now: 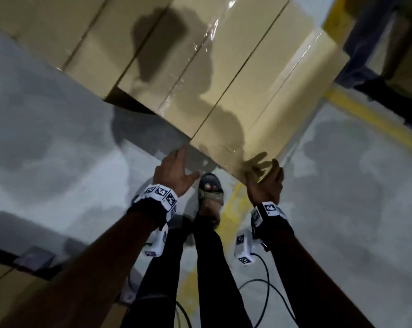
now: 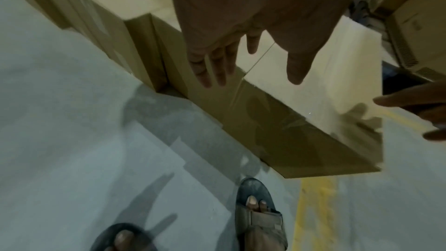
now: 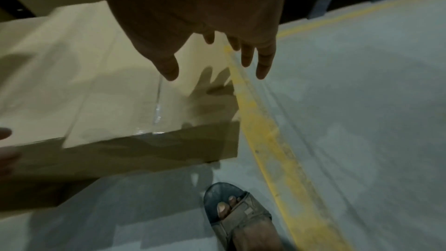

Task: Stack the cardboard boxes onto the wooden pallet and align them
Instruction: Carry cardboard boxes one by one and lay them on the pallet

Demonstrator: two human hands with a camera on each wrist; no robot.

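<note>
Both hands — left hand (image 1: 174,172), right hand (image 1: 265,183) — spread-fingered above cardboard box (image 1: 226,95).

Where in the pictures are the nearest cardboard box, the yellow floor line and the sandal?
nearest cardboard box (image 3: 115,87): right wrist view, on its top face beside the tape seam.
yellow floor line (image 3: 270,136): right wrist view, on the painted stripe right of the box.
sandal (image 2: 260,215): left wrist view, on the strap.
</note>
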